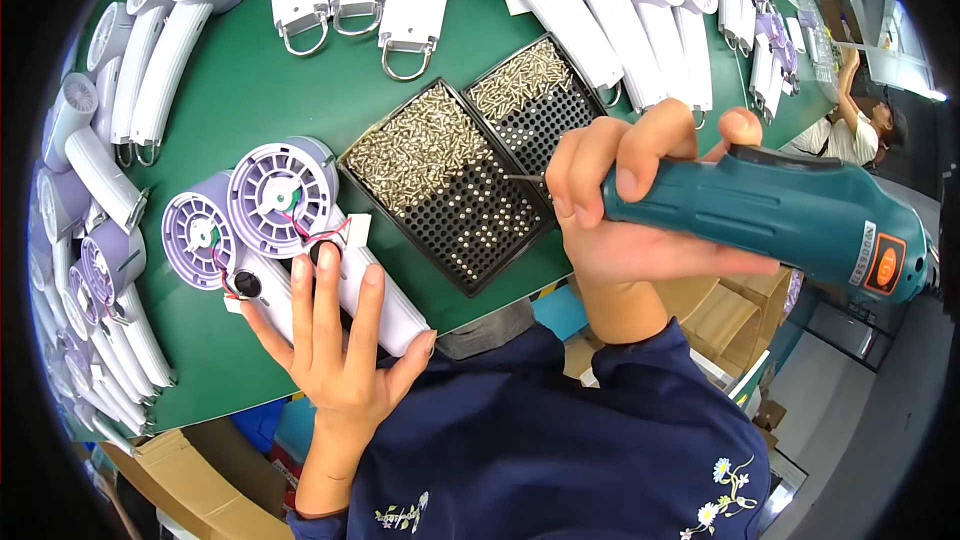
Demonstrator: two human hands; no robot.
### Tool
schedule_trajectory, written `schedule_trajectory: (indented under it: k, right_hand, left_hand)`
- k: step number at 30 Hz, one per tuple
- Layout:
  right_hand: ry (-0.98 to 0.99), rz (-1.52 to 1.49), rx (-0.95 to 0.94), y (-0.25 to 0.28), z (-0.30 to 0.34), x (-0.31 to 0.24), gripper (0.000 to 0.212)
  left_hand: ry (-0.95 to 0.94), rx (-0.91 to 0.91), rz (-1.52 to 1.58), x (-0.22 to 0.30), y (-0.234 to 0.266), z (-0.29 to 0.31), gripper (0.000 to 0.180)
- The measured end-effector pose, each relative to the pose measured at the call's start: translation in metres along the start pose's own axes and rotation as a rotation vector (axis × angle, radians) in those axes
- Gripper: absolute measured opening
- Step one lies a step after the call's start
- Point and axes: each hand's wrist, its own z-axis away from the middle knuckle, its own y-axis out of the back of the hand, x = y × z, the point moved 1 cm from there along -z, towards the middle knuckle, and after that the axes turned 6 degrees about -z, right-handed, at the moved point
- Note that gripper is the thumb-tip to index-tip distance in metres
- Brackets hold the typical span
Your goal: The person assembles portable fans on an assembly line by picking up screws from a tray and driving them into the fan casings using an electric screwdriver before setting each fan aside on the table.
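My right hand (620,190) grips a teal electric screwdriver (760,215), held level, its thin bit pointing left over a black perforated screw tray (440,225). Loose silver screws fill the tray's far part, and some stand in its holes. My left hand (345,370) lies with fingers spread on two white and lilac handheld fans, side by side on the green table. The nearer fan (390,305) and the farther-left fan (197,238) have open round heads, with red and black wires showing. Whether the bit carries a screw is too small to tell.
A second screw tray (540,130) adjoins the first. More handheld fans (160,90) line the table's left side, and others (610,30) lie along the far and right sides. Cardboard boxes (725,315) stand beyond the table edge at right. Another person (850,135) sits at far right.
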Motion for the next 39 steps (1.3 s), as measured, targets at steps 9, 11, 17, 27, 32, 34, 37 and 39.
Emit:
schedule_trajectory:
  k: [9, 11, 17, 27, 32, 34, 37, 39]
  right_hand:
    - [0.015, 0.047, -0.009, -0.006, 0.002, 0.002, 0.100]
    - [0.021, 0.043, 0.037, -0.008, 0.002, 0.004, 0.100]
    - [0.016, 0.059, -0.025, 0.001, -0.002, 0.003, 0.100]
    - [-0.018, 0.188, -0.168, -0.016, -0.007, -0.003, 0.082]
    - [0.039, 0.051, -0.149, -0.057, -0.024, 0.002, 0.095]
    - [-0.044, 0.093, -0.282, -0.076, -0.029, 0.017, 0.083]
    - [-0.071, 0.063, -0.330, -0.091, -0.032, 0.039, 0.095]
    - [-0.046, 0.094, -0.361, -0.092, -0.033, 0.050, 0.106]
  left_hand:
    - [0.013, -0.001, 0.027, -0.001, 0.001, -0.001, 0.064]
    - [0.016, 0.004, 0.035, -0.001, 0.001, 0.000, 0.063]
    - [0.026, 0.012, 0.058, 0.000, 0.003, -0.002, 0.061]
    - [0.032, 0.078, 0.102, -0.002, 0.001, -0.001, 0.060]
    - [0.076, 0.122, 0.152, 0.002, 0.001, -0.006, 0.054]
    - [0.086, 0.130, 0.171, -0.001, 0.000, -0.004, 0.054]
    - [0.092, 0.131, 0.186, -0.001, 0.002, -0.003, 0.054]
    - [0.088, 0.133, 0.189, -0.001, 0.001, -0.002, 0.054]
